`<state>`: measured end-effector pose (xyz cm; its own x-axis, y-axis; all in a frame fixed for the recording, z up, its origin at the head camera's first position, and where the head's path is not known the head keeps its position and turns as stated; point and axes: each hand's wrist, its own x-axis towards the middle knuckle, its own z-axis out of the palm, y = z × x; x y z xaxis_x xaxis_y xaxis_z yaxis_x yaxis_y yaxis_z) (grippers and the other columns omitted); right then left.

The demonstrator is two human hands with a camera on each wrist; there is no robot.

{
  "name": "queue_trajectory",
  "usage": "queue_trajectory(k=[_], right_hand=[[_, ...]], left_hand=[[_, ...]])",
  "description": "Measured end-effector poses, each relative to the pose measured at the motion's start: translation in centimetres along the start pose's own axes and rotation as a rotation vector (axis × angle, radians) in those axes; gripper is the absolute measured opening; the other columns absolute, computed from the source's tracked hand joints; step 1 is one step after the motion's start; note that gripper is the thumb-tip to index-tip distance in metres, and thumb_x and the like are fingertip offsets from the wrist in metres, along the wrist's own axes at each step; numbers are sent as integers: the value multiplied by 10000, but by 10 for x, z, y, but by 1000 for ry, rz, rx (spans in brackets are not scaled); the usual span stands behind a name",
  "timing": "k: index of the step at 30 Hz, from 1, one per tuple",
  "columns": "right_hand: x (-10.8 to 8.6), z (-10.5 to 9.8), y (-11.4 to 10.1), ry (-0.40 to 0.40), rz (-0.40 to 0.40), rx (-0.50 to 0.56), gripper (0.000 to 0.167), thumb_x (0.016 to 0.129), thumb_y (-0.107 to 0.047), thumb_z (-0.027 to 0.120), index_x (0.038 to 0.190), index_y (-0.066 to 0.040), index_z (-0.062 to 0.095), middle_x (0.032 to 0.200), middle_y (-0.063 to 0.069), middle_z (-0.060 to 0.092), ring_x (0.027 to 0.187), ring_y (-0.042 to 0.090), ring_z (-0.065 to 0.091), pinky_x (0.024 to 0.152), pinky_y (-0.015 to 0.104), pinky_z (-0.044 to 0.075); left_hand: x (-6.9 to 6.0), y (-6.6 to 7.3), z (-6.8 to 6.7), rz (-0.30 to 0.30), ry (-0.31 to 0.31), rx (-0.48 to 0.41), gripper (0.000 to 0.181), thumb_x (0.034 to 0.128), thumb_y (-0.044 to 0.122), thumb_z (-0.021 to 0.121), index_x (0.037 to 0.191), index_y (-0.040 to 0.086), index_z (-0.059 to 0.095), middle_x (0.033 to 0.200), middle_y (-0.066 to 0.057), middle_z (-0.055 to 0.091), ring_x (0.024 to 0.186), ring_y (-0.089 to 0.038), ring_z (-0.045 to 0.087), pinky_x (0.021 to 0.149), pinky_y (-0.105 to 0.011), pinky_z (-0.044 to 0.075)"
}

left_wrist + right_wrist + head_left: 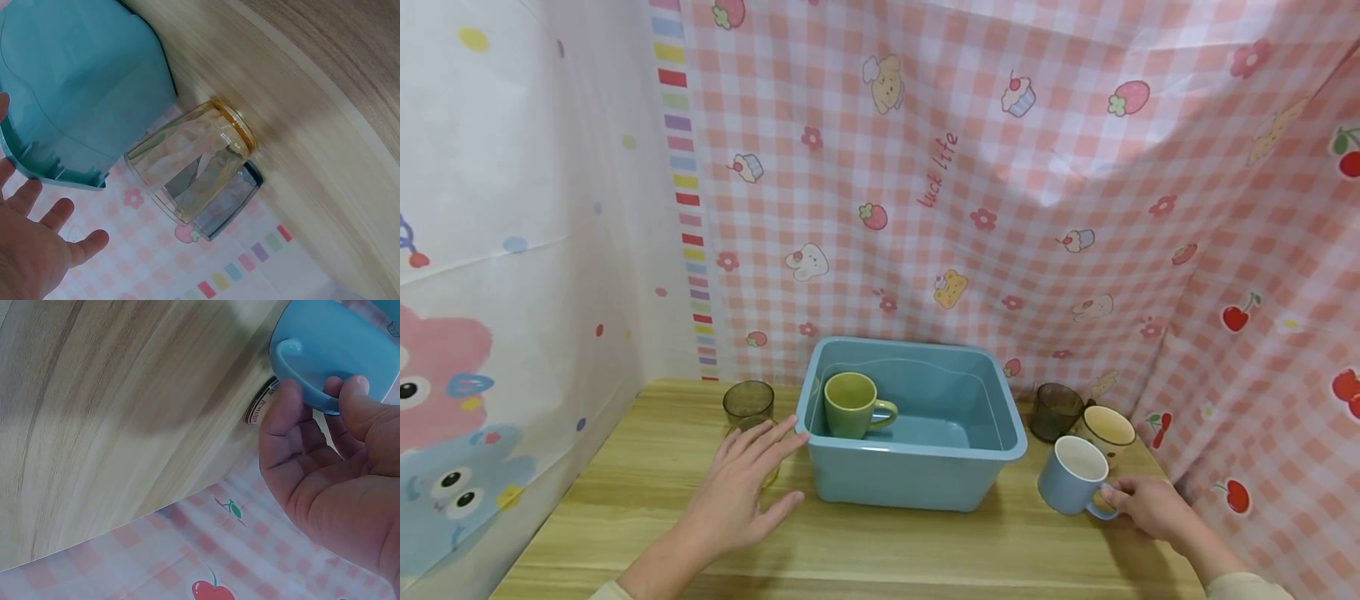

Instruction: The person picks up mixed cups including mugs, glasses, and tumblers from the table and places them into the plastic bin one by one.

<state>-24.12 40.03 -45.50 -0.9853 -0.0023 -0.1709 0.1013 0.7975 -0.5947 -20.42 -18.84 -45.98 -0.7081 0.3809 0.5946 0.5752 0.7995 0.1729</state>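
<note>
On the right, my right hand point(1152, 504) pinches the handle of a light blue mug point(1066, 483) between thumb and fingers; the same grip on the mug point(334, 344) shows in the right wrist view. The mug leans slightly, and I cannot tell whether its base touches the table. My left hand point(741, 492) spreads its fingers at the left rim of a blue plastic bin point(895, 479), its fingertips at or on the rim. Inside the bin, at its left end, a green mug point(848, 408) stands upright with its handle to the right.
Left of the bin stand a dark glass point(748, 402) and an amber clear glass point(194, 159), partly behind my left hand. A dark brown glass point(1055, 412) and a cream mug point(1108, 427) stand behind the blue mug. A checked cloth point(955, 167) hangs behind the wooden table point(880, 550).
</note>
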Motion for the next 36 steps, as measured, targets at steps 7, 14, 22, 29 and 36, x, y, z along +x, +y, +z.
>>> queue_trajectory(k=[7,14,22,29,36], right_hand=[[-1,0,-1,-2,-7,19,337,1097,-226,600,857,10,593,646,-6,533,573,133,463,512,268,452],[-1,1,-1,2,7,28,304,1094,-216,603,888,8,617,675,2,585,657,164,557,550,293,492],[-1,1,-3,-35,61,97,330,1104,-264,596,888,-15,573,756,7,602,704,184,610,605,341,561],[2,2,-1,-58,69,146,332,1051,-291,700,1038,21,587,848,37,671,717,188,649,631,369,602],[3,0,0,-102,76,265,797,1039,-302,718,1625,16,280,1033,135,714,799,207,708,678,428,645]], left_hand=[[1,0,0,3,5,-3,731,861,375,858,1522,224,584,1641,-58,534,1393,-436,572,1082,-810,420],[1,1,-1,0,2,-3,729,862,375,859,1521,224,585,1640,-60,535,1395,-430,570,1083,-807,422],[0,1,-1,7,7,8,738,854,375,864,1520,221,585,1638,-65,537,1389,-429,575,1065,-807,439],[0,1,-1,5,10,2,750,852,373,867,1529,224,579,1642,-63,532,1390,-428,575,1068,-806,438],[0,2,0,3,11,-10,745,855,366,867,1528,226,579,1642,-66,531,1387,-436,577,1048,-815,448]])
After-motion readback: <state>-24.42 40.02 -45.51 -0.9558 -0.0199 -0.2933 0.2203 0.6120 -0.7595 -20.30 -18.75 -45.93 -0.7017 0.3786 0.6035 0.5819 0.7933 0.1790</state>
